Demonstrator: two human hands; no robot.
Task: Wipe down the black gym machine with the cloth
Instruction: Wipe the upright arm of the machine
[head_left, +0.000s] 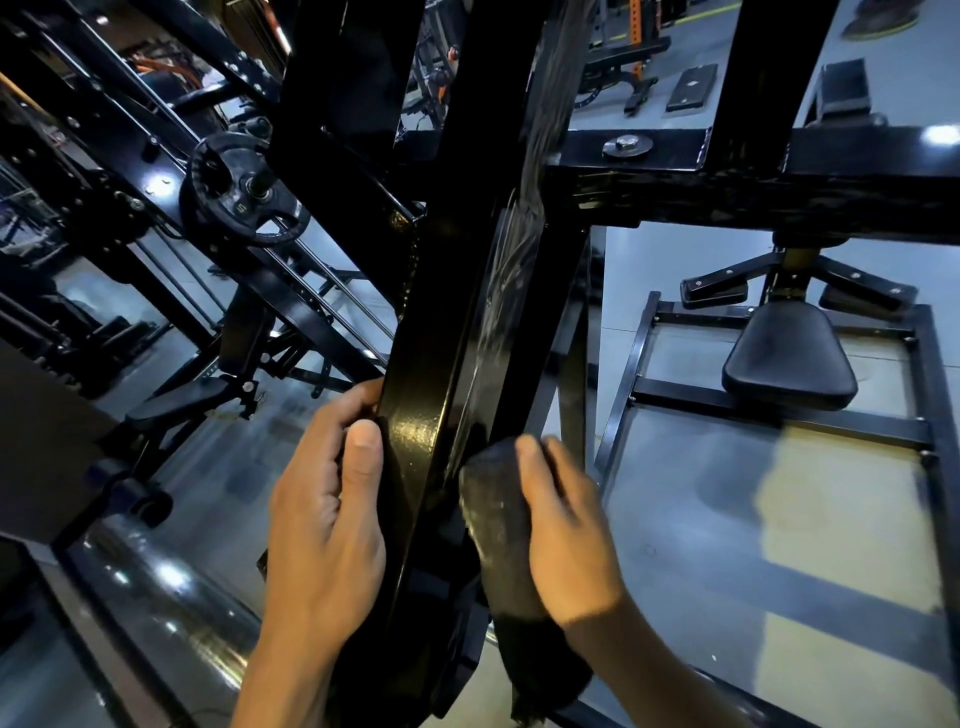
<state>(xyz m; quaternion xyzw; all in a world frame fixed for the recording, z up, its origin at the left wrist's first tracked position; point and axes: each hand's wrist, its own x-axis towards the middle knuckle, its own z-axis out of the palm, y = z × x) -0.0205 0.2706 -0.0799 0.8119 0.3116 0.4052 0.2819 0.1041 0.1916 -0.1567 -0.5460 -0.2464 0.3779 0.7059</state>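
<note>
2 hands (324, 525) on 1 black beam (441, 332), 1 cloth (501, 535)

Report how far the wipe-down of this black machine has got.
Done: the slanted black beam shows smeared wipe streaks along its right face above the hands.
In hand: the right hand presses the dark cloth against the beam's lower right side, while the left hand grips its left edge.
Left: the horizontal crossbar looks dull and scuffed, with no streaks. The seat pad cannot be judged.

Glossy black painted metal beam (441, 332); dark, rough, matt cloth (501, 519).
</note>
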